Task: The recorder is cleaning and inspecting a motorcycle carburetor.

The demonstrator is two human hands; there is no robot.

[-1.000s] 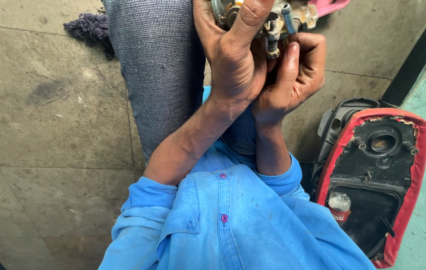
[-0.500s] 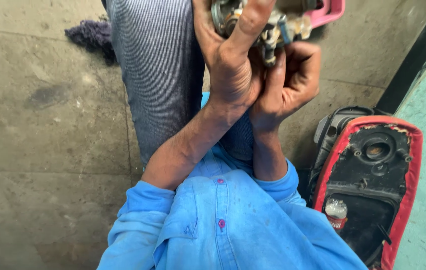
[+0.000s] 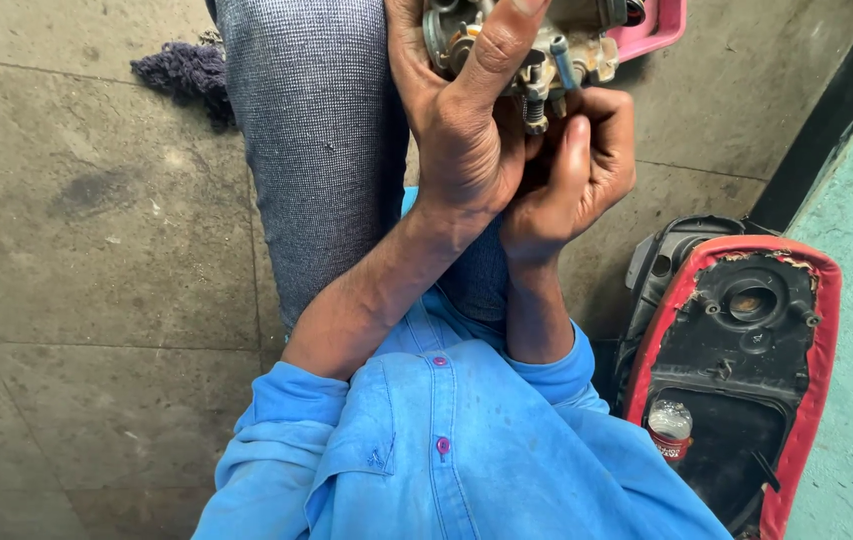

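Purple rag (image 3: 181, 70) lies on the concrete floor (image 3: 66, 250) at upper left, beside the grey trouser leg (image 3: 316, 150). Top centre: left hand (image 3: 466, 130) wraps around a metal carburetor (image 3: 536, 50), thumb pressed over it. Right hand (image 3: 581, 170) just right of it, fingers curled at the carburetor's underside. Pink tray (image 3: 656, 30) behind. Red-rimmed black seat pan (image 3: 736, 370) at lower right, small bottle (image 3: 668, 425) inside.

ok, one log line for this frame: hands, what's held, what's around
left hand: grips metal carburetor | right hand: fingers at its underside | nearby: pink tray, red-rimmed black housing, purple rag
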